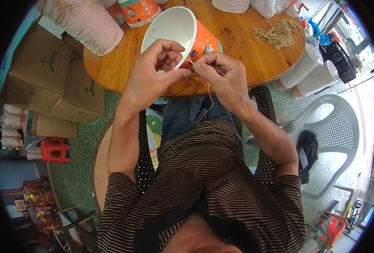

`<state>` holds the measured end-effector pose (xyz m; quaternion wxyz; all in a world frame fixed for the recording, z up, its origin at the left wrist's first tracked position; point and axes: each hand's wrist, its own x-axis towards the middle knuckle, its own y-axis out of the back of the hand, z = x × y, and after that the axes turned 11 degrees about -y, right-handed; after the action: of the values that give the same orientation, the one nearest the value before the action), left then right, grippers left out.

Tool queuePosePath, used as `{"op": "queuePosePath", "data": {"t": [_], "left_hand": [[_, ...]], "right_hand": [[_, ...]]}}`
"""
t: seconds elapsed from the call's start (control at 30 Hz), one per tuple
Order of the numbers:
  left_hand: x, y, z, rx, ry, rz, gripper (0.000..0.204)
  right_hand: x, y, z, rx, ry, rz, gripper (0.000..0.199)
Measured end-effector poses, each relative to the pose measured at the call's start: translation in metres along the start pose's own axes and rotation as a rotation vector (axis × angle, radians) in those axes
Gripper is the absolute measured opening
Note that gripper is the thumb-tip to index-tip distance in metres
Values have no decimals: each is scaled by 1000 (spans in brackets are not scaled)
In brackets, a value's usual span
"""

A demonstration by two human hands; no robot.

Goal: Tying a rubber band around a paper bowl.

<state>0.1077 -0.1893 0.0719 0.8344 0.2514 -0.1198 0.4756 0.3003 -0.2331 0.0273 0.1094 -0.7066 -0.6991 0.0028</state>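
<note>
A large paper bucket [170,26], white inside and orange with printed patterns outside, lies tilted on the wooden table with its mouth toward the left. My left hand [153,72] is at the near side of its rim, fingers curled inside the mouth and thumb outside, closed on the wall. Beside it, my right hand [223,74] pinches a thin beige string [211,98] against the bucket's near side by the rim. The string's loose end hangs past the table edge to my lap. The bucket's base is partly hidden behind my right hand.
A tall stack of nested buckets [83,25] leans at the table's far left, near an orange bucket [139,12]. A string pile [279,33] lies at the right of the table [233,31]. Cardboard boxes [43,69] stand left; a grey plastic chair [332,126] stands right.
</note>
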Motion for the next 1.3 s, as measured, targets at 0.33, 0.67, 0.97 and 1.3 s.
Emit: {"op": "queuePosePath", "data": {"t": [0.33,0.67,0.97,1.3], "left_hand": [[-1,-1,7,50,44,-73,50],[-2,0,4,26,0,-95,28],[5,1,-6,60,8,-79,17],[7,-2,-4,92,17,84,16]], "right_hand": [[-2,3,-7,-95,-9,14,14],[0,6,-5,-114,-35,9,17],[2,6,-3,-84,-28,-13,21],[6,21,-13,-508,420,69,47]]}}
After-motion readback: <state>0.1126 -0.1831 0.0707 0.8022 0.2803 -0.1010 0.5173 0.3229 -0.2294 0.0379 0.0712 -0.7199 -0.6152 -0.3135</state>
